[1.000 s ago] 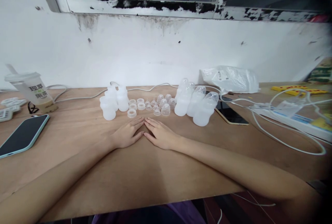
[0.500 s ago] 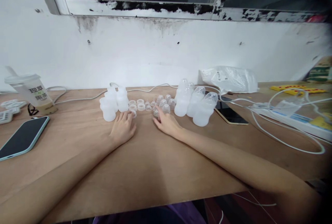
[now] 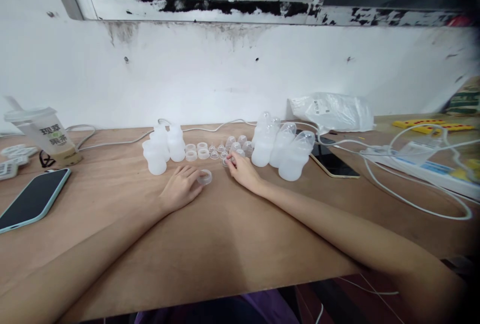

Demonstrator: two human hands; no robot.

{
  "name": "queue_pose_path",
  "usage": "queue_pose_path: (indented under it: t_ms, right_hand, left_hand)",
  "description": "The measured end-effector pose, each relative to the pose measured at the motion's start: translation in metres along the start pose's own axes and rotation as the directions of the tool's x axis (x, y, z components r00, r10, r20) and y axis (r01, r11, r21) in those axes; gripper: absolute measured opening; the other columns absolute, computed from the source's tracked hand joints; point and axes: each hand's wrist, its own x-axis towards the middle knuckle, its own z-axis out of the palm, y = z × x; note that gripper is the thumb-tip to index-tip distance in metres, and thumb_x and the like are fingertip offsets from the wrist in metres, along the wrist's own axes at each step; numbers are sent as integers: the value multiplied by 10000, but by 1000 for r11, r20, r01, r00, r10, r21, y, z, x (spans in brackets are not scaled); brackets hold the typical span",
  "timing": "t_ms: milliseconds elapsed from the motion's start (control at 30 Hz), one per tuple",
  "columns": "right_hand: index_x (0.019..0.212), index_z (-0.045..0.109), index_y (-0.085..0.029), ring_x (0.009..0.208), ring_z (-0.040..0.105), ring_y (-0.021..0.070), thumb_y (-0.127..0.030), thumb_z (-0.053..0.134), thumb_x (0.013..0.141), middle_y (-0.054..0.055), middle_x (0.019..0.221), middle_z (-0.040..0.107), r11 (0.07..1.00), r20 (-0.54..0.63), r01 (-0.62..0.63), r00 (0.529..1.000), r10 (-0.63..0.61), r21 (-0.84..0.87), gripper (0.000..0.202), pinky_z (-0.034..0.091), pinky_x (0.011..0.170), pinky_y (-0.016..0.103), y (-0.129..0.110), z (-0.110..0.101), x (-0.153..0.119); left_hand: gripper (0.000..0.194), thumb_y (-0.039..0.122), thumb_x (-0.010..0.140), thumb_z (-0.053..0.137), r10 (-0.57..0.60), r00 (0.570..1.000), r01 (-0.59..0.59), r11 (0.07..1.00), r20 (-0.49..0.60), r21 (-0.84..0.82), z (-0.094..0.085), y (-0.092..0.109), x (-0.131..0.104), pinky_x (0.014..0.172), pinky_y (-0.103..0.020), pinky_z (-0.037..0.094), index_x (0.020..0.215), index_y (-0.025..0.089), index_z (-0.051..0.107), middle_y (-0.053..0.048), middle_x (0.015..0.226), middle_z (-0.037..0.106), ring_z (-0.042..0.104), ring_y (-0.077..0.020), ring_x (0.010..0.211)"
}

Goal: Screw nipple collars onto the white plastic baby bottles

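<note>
My left hand (image 3: 182, 187) pinches a clear bottle collar ring (image 3: 205, 177) at its fingertips, tilted up off the table. My right hand (image 3: 243, 170) has its fingers closed on a clear bottle nipple (image 3: 225, 162), partly hidden by the fingers. Between the hands and the wall lie more collar rings (image 3: 191, 155), nipples (image 3: 213, 152) and domed clear caps (image 3: 242, 140). Several frosted bottles without tops (image 3: 155, 159) stand at the left. To the right, several frosted bottles with domed caps (image 3: 292, 159) stand in a group.
A drink cup (image 3: 52, 136) and a phone (image 3: 35, 199) are at the left. Over on the right are a second phone (image 3: 333, 161), a plastic bag (image 3: 332, 112), a power strip (image 3: 423, 166) and looping white cables. A white wall (image 3: 195, 79) rises behind the table.
My left hand has drawn a collar ring from the front of its group toward the middle. My right fingers have closed on a nipple.
</note>
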Motion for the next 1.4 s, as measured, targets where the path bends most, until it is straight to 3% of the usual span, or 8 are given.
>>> queue_pose_path:
  t_ms: [100, 167, 300, 633, 800, 1000, 1167, 1400]
  right_hand:
    - [882, 486, -172, 505, 476, 113, -242, 323, 830, -17, 571, 547, 995, 0, 54, 999, -54, 82, 185, 352, 544, 220, -5, -3, -3]
    - [873, 481, -177, 511, 476, 105, -242, 335, 829, -22, 581, 555, 984, 67, 147, 986, -154, 98, 166, 344, 547, 213, -9, -5, -6]
    - [912, 468, -178, 554, 508, 110, -231, 346, 829, -7, 651, 594, 953, 218, 300, 929, -300, 36, 157, 333, 561, 218, -16, -7, -10]
    - [1022, 501, -181, 687, 563, 163, -341, 435, 789, 51, 797, 621, 946, 292, 268, 933, -209, -180, 290, 361, 593, 251, -24, -6, -16]
    - [1074, 482, -203, 718, 539, 139, -307, 376, 830, 42, 864, 580, 949, 251, 295, 932, -261, -112, 286, 383, 615, 246, -24, -7, -17]
    - [1055, 504, -245, 782, 493, 126, -265, 298, 866, 54, 965, 460, 944, 174, 316, 939, -296, -98, 280, 387, 594, 223, -22, -5, -16]
    - [1052, 458, -217, 775, 502, 134, -260, 332, 850, 55, 980, 475, 954, 164, 287, 948, -271, -81, 242, 407, 627, 247, -23, -5, -16]
    - [1165, 361, -202, 888, 508, 146, -249, 338, 847, 63, 1061, 512, 969, 61, 235, 969, -240, 80, 322, 412, 781, 297, -22, -7, -16]
  left_hand:
    - [314, 305, 772, 457, -39, 998, 37, 998, -49, -45, 2, -1, -1, 808, -359, 381, 1057, 176, 447, -70, 1012, 531, 475, -210, 941]
    - [377, 325, 767, 465, -60, 996, 55, 996, -66, -76, 3, -2, -1, 830, -356, 386, 1103, 161, 421, -96, 1090, 483, 448, -222, 1002]
    - [336, 310, 802, 408, -71, 997, 76, 986, 40, -150, 5, -3, 0, 820, -335, 408, 1099, 156, 439, -89, 1053, 510, 484, -204, 964]
    - [352, 344, 755, 468, -206, 968, 234, 948, 142, -214, -5, -2, 5, 654, -278, 449, 1062, 174, 489, -53, 925, 520, 531, -136, 692]
    - [295, 356, 709, 517, -270, 960, 278, 886, 75, -371, -2, -7, 4, 601, -266, 458, 943, 179, 489, -14, 805, 546, 529, -128, 655]
    - [358, 268, 694, 540, -285, 955, 272, 732, 81, -625, 3, -8, 1, 708, -283, 489, 1012, 164, 413, -42, 909, 566, 577, -124, 762]
    - [374, 293, 729, 515, -254, 967, 203, 769, 2, -606, 2, -9, 2, 785, -301, 471, 1077, 172, 449, -59, 1008, 541, 564, -139, 857]
    - [394, 380, 709, 536, -314, 949, 275, 853, -15, -442, 2, -10, 2, 740, -336, 473, 1052, 190, 501, -47, 1002, 583, 555, -176, 834]
